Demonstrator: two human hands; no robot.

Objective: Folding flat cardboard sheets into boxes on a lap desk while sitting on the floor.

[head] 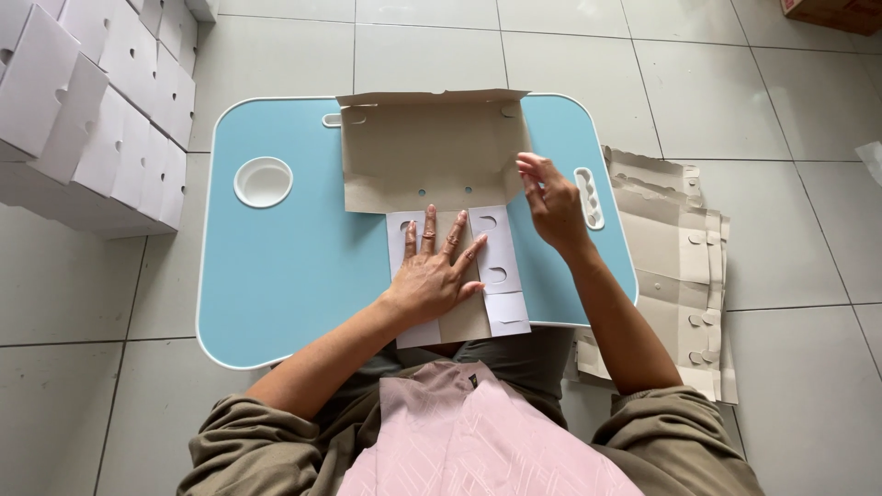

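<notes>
A flat die-cut cardboard box blank, brown inside and white outside, lies on a small light-blue lap table. My left hand presses flat, fingers spread, on the folded white flaps near the table's front edge. My right hand pinches the right edge of the blank's wide brown panel. The far flap of the blank stands slightly raised.
A stack of unfolded cardboard blanks lies on the tiled floor to the right of the table. Several assembled white boxes are piled at the upper left. The table has a round white cup recess and a slotted handle.
</notes>
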